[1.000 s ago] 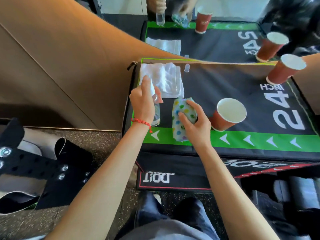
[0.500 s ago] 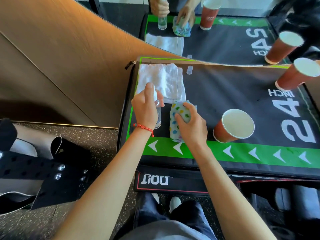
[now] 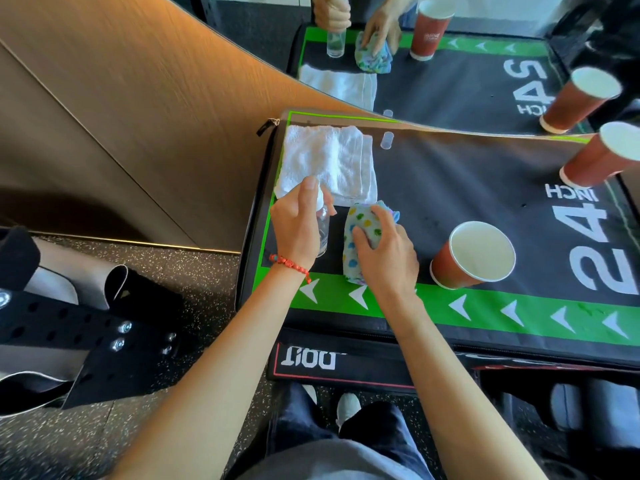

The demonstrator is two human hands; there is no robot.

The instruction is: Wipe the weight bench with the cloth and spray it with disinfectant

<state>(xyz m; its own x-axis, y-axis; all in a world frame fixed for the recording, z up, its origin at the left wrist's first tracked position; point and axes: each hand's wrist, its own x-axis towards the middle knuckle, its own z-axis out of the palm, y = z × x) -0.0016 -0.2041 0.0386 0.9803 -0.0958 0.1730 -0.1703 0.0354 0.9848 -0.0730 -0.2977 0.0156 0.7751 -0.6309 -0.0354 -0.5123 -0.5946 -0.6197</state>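
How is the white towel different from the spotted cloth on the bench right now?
The white towel is plain white; the spotted cloth is pale with coloured dots. The white towel lies flat and folded near the far left corner, untouched; the spotted cloth is bunched up under the right hand, which grips it. The white towel covers more surface. Both rest on the black bench top.

One head-worn view looks forward and steeply down, close over the surface (image 3: 450, 188), with the floor (image 3: 173, 258) at left.

You stand on dark speckled rubber flooring (image 3: 194, 292) beside a sunlit brown wood-grain wall panel (image 3: 114, 109) under a mirror (image 3: 460, 57).
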